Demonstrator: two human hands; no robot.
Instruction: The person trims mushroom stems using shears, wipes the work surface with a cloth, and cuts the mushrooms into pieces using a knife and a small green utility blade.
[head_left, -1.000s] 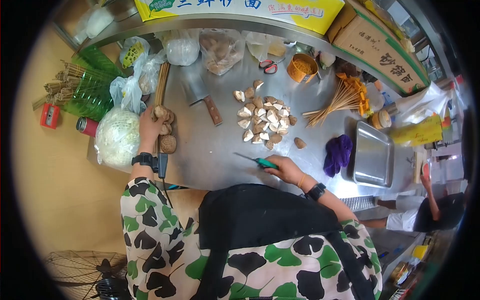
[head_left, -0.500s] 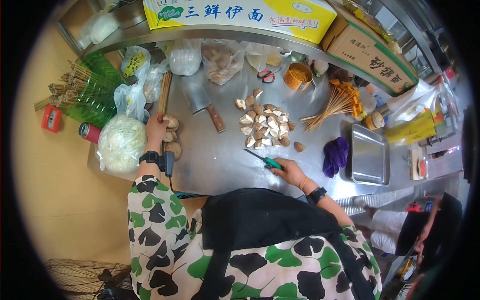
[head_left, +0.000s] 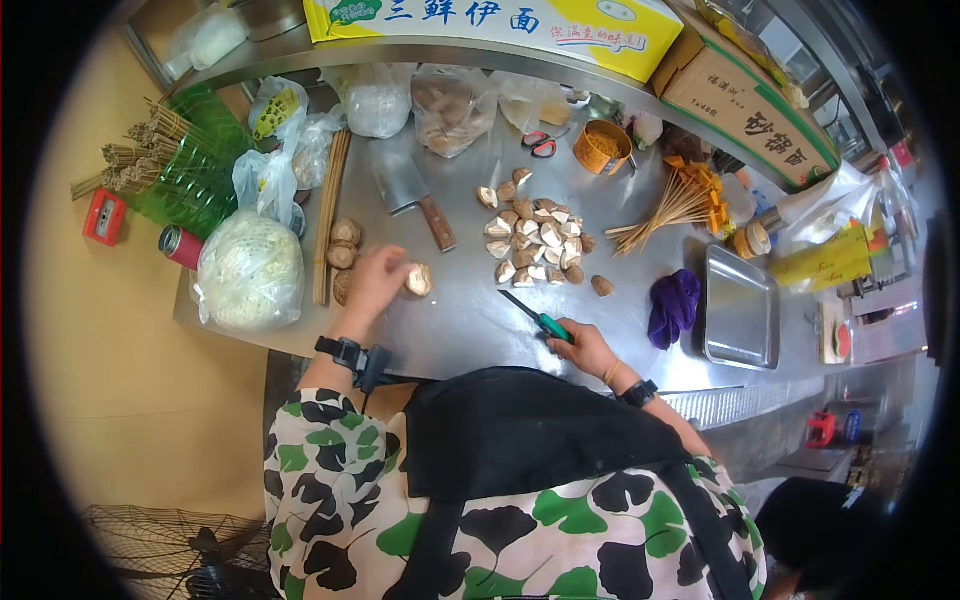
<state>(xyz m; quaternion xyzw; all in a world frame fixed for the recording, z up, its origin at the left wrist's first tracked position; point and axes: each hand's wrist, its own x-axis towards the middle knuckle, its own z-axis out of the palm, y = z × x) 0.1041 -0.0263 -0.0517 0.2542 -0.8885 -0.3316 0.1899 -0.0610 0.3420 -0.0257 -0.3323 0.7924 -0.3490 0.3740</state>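
My left hand, a little blurred, is closed with its fingertips at the edge of a whole shiitake mushroom, whose pale underside faces up. Whether the mushroom touches the steel table is hard to tell. Just left of that hand, several brown shiitake mushrooms lie in a row, partly hidden by it. My right hand grips a small knife by its green handle, with the dark blade pointing up and left. Beyond the blade lies a pile of cut shiitake pieces.
A cleaver lies behind my left hand, beside long bamboo skewers. A bag of shredded white food stands at the left. To the right are a purple cloth, a metal tray and skewered orange food. Scissors lie at the back.
My left hand has moved right from the mushroom row, bringing a mushroom with it. My right hand still holds the knife in nearly the same place. The view has shifted slightly.
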